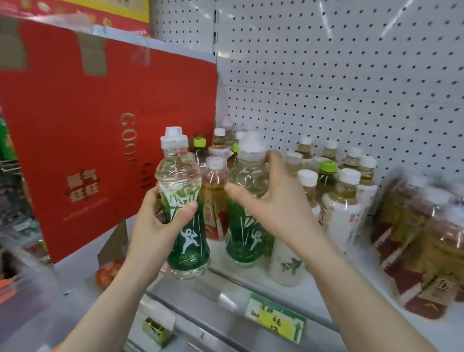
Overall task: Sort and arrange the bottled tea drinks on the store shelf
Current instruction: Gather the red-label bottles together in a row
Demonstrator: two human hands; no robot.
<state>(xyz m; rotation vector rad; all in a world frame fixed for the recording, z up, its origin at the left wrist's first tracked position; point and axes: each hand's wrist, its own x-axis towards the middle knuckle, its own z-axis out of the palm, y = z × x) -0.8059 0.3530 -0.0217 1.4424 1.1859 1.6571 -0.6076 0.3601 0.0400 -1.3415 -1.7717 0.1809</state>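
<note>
Bottled tea drinks crowd the middle of the frame on a white store shelf point(329, 287), backed by a white pegboard wall point(354, 57) that fills the upper right. A big red carton point(84, 125) stands on the shelf at the left, touching the pegboard's edge, with taped flaps at its top. Along the shelf's front rail at lower centre hangs a green and yellow price tag point(275, 322).

My left hand point(160, 224) grips a green-label bottle point(182, 206) with a white cap, held upright in front of the shelf edge. My right hand point(276, 203) is spread wide, fingers curled loosely round a second green-label bottle point(245, 221) that stands on the shelf; I cannot tell whether the palm touches it.

Between the two green bottles stands an amber bottle with a red label point(216, 201). Behind and to the right stand white-label bottles point(340, 209), some with lime-green caps; they overlap too much to count surely. At lower right a shrink-wrapped pack of brown bottles point(434, 255) is blurred and cut by the frame. The left edge is smeared by motion.
</note>
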